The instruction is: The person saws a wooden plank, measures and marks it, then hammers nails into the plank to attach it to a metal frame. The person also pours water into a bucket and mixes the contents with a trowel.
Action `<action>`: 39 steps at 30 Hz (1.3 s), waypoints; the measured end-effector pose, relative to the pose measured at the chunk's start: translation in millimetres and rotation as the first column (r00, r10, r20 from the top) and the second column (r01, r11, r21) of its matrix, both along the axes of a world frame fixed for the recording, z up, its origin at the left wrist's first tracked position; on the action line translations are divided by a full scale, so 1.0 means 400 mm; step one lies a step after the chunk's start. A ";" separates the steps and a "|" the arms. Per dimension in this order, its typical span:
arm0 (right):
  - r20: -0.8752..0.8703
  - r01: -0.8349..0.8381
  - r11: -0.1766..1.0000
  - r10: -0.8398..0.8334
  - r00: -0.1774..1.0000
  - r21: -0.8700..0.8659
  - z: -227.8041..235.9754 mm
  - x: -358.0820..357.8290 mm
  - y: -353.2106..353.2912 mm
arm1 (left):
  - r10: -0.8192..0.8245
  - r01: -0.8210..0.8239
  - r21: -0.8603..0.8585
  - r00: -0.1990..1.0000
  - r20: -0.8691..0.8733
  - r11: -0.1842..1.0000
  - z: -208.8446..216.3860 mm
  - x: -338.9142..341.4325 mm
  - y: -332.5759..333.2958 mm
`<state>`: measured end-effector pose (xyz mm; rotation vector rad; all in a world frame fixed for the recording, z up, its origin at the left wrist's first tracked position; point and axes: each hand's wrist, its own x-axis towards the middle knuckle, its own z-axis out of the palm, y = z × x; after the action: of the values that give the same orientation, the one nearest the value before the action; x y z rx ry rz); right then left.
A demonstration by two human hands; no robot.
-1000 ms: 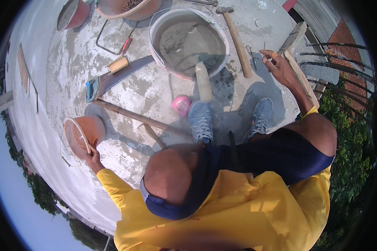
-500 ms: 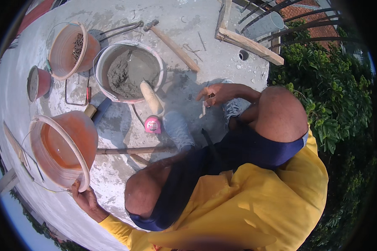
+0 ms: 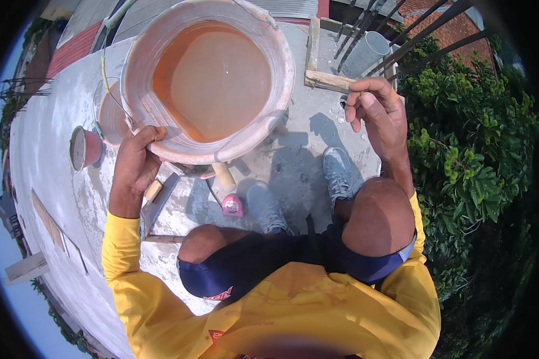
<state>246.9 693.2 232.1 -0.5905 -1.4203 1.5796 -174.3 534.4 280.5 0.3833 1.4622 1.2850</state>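
Note:
My left hand (image 3: 136, 167) grips the rim of a large orange bucket (image 3: 206, 157), its thumb over the edge. The bucket is lifted, and brownish water (image 3: 221, 84) lies in it. Beneath it the mortar bucket is almost wholly hidden; a pale wooden handle (image 3: 224, 178) pokes out below the rim. To the right of the bucket my right hand (image 3: 382, 116) is raised, fingers curled toward the thumb as in a pinch. Whatever it may hold is too small to make out. A pink tape measure (image 3: 232, 205) lies on the concrete beside my left shoe (image 3: 266, 206).
At the left stand a small reddish bucket (image 3: 86, 148) and another orange bucket (image 3: 111, 116), partly covered. A wooden-handled blade tool (image 3: 160, 194) lies below the lifted bucket. Wooden boards (image 3: 326, 80), a grey pipe (image 3: 368, 52) and dark rebar (image 3: 440, 21) edge the far right, beside leafy bushes (image 3: 467, 149).
My left hand has lifted the water bucket from the left floor up over the mortar bucket. My right hand has risen from between my feet toward the upper right.

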 end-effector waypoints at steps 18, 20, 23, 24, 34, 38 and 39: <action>-0.006 0.007 0.075 -0.169 0.986 -0.997 -0.351 -0.299 0.308 | -0.212 0.191 -0.318 0.977 -0.035 0.929 -0.102 0.388 0.356; -0.203 -0.196 0.055 -0.329 0.922 -0.979 -0.326 -0.273 0.338 | -0.187 0.167 -0.339 0.982 -0.026 0.926 -0.100 0.394 0.363; -0.361 -0.284 0.222 -0.562 0.745 -0.933 -0.246 -0.241 0.409 | -0.149 0.142 -0.362 0.989 0.009 0.921 -0.112 0.393 0.364; -0.369 -0.251 0.271 -0.632 0.682 -0.929 -0.215 -0.245 0.430 | -0.162 0.153 -0.352 0.987 0.006 0.924 -0.119 0.390 0.364; -0.211 0.200 0.599 -0.544 0.812 -0.776 -0.145 -0.267 0.291 | -0.159 0.156 -0.328 0.987 0.016 0.932 -0.191 0.322 0.344; 0.190 0.333 0.465 -0.328 0.925 -0.820 -0.241 -0.280 0.253 | -0.161 0.154 -0.329 0.987 0.006 0.932 -0.217 0.328 0.318; 0.306 0.412 0.377 -0.310 0.900 -0.830 -0.274 -0.281 0.243 | -0.178 0.175 -0.324 0.984 0.021 0.930 -0.218 0.335 0.312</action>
<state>134.4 790.6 122.6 -1.5113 -0.3036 1.8409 -40.3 659.0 193.2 0.2923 1.5765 0.8805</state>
